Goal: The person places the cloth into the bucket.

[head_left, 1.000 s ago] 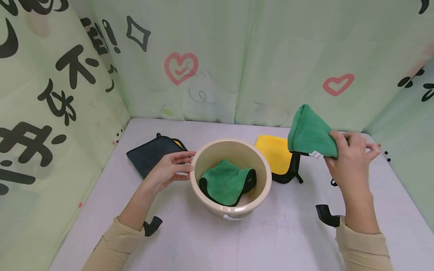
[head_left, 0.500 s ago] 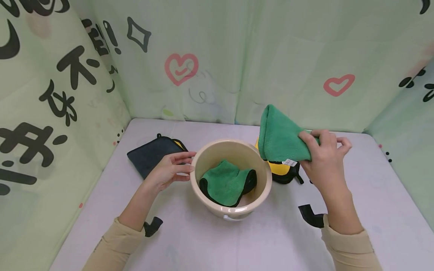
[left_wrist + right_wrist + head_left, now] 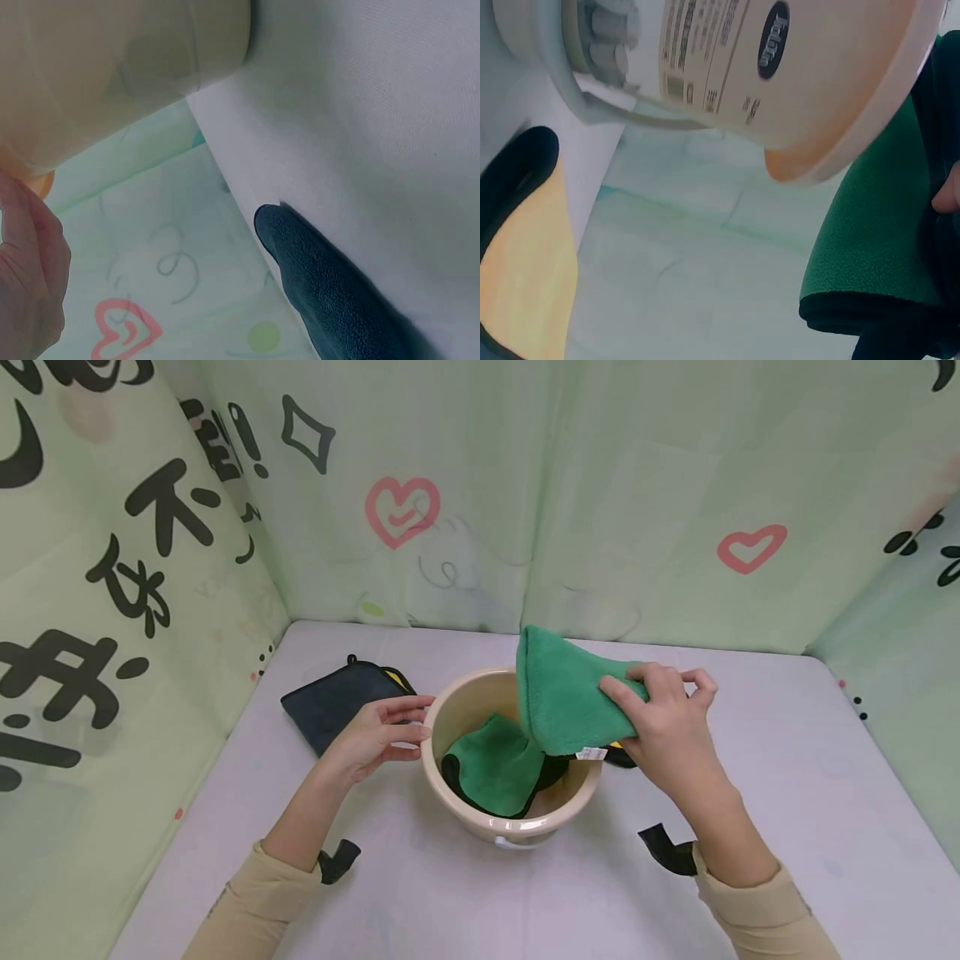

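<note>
A folded green cloth [image 3: 573, 697] with dark trim and a white tag is gripped at its right end by my right hand [image 3: 666, 727], over the right side of a beige bucket [image 3: 581, 806]. The right wrist view shows this green cloth [image 3: 877, 232] beside the bucket's rim, with only a fingertip of the hand showing. Inside the bucket lies another green cloth [image 3: 491, 768] with black edging. My left hand [image 3: 375, 735] touches the left outer rim of the bucket with its fingers extended. Behind that hand, a dark navy cloth [image 3: 337, 693] lies folded on the table.
Mostly hidden behind the held cloth in the head view, a yellow cloth [image 3: 532, 262] with black edging lies right of the bucket. The bucket's handle [image 3: 513, 842] hangs at its front. Patterned pale green curtains [image 3: 637, 485] stand around the white-covered table [image 3: 450, 910].
My right hand has carried the green cloth leftward, from the table's right side to over the bucket's right rim. My left hand has stayed at the bucket.
</note>
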{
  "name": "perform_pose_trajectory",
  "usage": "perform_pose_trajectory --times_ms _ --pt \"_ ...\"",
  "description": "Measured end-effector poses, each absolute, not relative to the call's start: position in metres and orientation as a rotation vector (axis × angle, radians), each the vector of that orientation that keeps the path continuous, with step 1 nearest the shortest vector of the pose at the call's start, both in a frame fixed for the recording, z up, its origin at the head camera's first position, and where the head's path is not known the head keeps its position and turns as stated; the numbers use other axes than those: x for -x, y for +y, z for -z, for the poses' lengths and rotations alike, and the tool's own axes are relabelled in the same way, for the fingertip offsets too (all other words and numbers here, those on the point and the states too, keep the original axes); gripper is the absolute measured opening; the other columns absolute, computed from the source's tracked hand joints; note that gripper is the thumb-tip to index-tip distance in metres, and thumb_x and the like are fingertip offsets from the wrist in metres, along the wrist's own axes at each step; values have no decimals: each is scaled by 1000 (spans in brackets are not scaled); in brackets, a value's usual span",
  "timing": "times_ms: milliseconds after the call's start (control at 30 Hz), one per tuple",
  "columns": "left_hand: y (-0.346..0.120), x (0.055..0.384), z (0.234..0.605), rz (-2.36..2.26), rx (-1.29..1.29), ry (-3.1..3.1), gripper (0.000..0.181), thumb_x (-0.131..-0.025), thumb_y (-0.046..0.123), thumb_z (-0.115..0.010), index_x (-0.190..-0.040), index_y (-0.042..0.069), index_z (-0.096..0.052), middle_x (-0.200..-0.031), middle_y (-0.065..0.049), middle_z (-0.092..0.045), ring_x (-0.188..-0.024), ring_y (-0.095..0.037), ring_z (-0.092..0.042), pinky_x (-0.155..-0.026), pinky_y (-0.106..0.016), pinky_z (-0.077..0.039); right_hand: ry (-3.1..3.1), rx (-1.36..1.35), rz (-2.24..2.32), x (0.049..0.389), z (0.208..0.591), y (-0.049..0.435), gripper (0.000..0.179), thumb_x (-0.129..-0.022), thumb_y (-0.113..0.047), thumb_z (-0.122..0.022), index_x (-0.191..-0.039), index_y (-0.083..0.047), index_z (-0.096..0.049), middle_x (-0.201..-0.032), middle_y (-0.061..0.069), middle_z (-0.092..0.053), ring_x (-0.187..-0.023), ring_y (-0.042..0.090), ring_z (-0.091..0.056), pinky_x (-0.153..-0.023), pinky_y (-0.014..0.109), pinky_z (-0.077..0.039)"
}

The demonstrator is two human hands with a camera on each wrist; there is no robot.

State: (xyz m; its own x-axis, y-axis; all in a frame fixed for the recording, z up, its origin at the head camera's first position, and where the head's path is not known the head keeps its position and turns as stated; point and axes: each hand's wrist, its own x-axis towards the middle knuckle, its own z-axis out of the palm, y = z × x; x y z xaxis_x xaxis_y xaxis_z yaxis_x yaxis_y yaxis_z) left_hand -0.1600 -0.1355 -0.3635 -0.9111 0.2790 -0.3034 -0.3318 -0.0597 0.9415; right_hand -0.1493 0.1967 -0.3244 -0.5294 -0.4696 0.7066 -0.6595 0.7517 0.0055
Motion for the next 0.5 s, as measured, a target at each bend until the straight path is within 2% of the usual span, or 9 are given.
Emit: perform_pose_trajectory --times_ms 133,367,500 --pt "-136 161 364 -2020 48 1816 54 -81 -1 -62 -132 -2 -45 -94 -2 -58 -71 -10 -62 -66 -28 -55 -2219 -902 -318 147 326 189 63 -46 10 -82 -103 -6 -58 -96 22 -48 -86 42 -47 -74 58 -24" --pt "-135 161 364 -2020 66 1822 53 -82 -1 -62 -131 -1 -45 -96 -2 -57 -70 -10 -61 -65 -27 -55 -2223 -1019 -300 144 328 177 58 -51 9 -79 -101 -9 -59 -94 19 -48 -86 36 -49 -75 58 -24" --pt "-135 160 363 -2013 66 1829 53 -82 -1 -62 -131 0 -46 -96 -2 -57 -70 -10 -61 -64 -27 -55 -2251 -1076 -267 143 329 170 62 -48 7 -83 -102 -12 -59 -95 17 -48 -88 33 -49 -76 58 -25"
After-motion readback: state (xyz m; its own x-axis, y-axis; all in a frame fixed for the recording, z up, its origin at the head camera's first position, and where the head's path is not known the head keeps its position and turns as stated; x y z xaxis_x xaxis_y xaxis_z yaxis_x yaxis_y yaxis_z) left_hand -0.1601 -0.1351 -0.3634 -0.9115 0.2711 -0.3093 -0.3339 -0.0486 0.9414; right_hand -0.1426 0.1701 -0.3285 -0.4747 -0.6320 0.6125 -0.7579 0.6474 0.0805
